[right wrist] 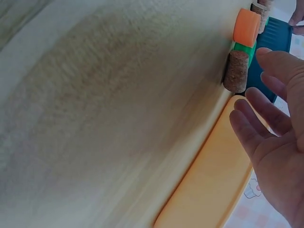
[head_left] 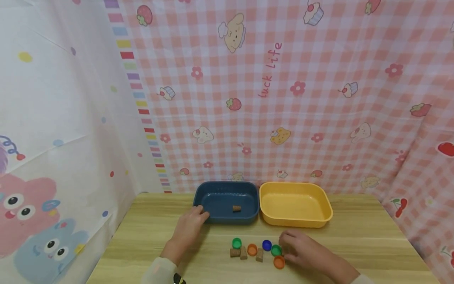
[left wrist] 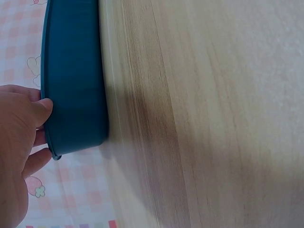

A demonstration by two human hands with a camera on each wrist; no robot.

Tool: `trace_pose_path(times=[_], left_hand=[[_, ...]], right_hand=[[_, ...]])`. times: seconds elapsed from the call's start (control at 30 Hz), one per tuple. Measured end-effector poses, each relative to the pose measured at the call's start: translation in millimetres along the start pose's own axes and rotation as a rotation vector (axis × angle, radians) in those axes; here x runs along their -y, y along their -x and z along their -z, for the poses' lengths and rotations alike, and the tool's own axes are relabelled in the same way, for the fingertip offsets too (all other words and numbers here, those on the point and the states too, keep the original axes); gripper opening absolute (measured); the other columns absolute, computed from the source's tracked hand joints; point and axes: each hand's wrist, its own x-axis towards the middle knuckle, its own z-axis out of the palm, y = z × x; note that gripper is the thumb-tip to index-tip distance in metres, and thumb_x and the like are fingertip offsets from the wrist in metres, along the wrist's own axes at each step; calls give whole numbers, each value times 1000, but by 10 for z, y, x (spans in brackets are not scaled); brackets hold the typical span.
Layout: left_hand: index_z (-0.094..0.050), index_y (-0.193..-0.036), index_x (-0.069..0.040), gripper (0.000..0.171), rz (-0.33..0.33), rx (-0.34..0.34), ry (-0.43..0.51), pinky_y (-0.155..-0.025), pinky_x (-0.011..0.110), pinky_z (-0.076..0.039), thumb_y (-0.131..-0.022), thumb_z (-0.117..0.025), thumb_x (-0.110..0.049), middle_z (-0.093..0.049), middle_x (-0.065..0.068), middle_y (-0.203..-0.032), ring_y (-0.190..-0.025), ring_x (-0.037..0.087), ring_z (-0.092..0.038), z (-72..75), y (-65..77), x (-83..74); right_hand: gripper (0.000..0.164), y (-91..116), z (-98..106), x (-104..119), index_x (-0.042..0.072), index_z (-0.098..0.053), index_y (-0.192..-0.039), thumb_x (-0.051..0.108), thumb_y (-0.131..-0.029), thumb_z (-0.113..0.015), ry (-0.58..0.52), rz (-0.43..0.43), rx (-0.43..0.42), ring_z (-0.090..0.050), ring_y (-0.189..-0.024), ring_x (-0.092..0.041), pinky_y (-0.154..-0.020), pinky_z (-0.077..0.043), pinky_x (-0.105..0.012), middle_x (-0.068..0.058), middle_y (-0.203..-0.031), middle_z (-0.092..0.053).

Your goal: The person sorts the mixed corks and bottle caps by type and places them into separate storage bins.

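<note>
My left hand (head_left: 189, 225) holds the left end of a dark blue tray (head_left: 227, 221). In the left wrist view its thumb lies on the outside of the rim, with the fingers behind. One cork (head_left: 236, 208) lies inside that tray. My right hand (head_left: 301, 248) hovers at the right of a group of bottle caps and corks, its fingers loosely bent. In the right wrist view a cork (right wrist: 236, 71) stands just off its thumb and fingertips, apart from them; the hand hides it in the head view. Nearest there are a green cap (head_left: 276, 250) and an orange cap (head_left: 279, 262).
Right beside the blue tray stands a yellow tray (head_left: 296, 224). Left of the right hand lie a blue cap (head_left: 267, 245), another orange cap (head_left: 252, 249), another green cap (head_left: 236, 243) and several corks (head_left: 235, 253). A checkered cloth (head_left: 269, 118) hangs behind the wooden table (head_left: 361, 236).
</note>
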Motion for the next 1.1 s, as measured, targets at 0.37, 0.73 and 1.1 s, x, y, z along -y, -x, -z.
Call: trace_pose_path(times=[0.37, 0.73, 1.1], left_hand=[[-74, -92, -13, 25, -12, -9, -23, -59, 32, -50, -82, -76, 10, -54, 2, -81, -72, 19, -54, -29, -10, 17], [-75, -95, -13, 27, 4, 23, -13, -57, 32, -49, -83, -75, 10, -54, 2, -83, -72, 19, -54, -21, 8, 7], [-75, -94, -13, 24, -5, -14, -16, -56, 32, -49, -83, -77, 9, -54, 3, -82, -71, 19, -55, -37, 8, 12]], right_hand=[[23, -27, -56, -16, 14, -68, -102, 16, -85, -85, -62, -133, 73, -48, -78, 3, -65, -48, -18, 9, -94, -57], [19, -6, -101, 1, 14, -70, -101, 14, -86, -82, -54, -162, 87, -48, -83, 2, -71, -50, -23, 10, -96, -58], [16, -20, -119, 17, 15, -69, -96, 8, -86, -79, -45, -185, 71, -49, -83, 2, -70, -50, -23, 10, -94, -59]])
